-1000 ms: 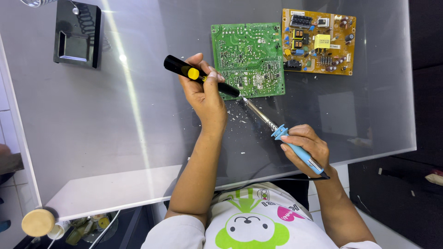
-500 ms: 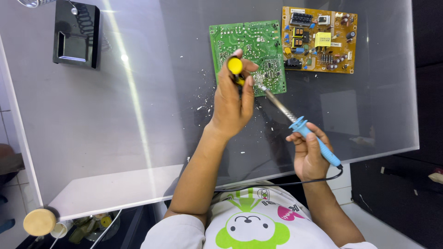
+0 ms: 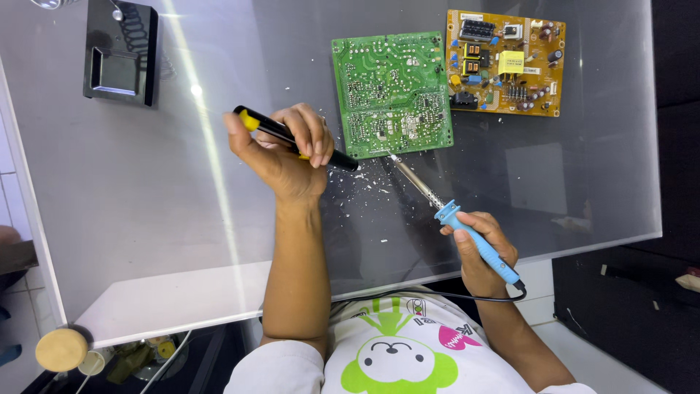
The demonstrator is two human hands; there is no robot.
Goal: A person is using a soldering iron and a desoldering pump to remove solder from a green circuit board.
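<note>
My left hand [image 3: 288, 149] grips a black desoldering pump [image 3: 343, 160] with a yellow plunger end, held level over the glass table, its nozzle pointing right near the lower edge of a green circuit board [image 3: 390, 91]. My right hand [image 3: 477, 244] holds a blue-handled soldering iron [image 3: 437, 204]; its metal tip reaches up-left to the green board's bottom edge. The green board lies solder side up. An orange-brown circuit board [image 3: 503, 62] with components up lies just to its right.
Small white flecks of solder debris [image 3: 368, 182] are scattered on the glass table [image 3: 146, 219] below the green board. A black soldering iron stand [image 3: 120, 55] sits at the far left. The iron's black cord [image 3: 437, 295] trails over the near table edge.
My left hand has swung the pump down from upright at the green board to level, moving left. The iron's tip has lowered from the board's middle to its bottom edge.
</note>
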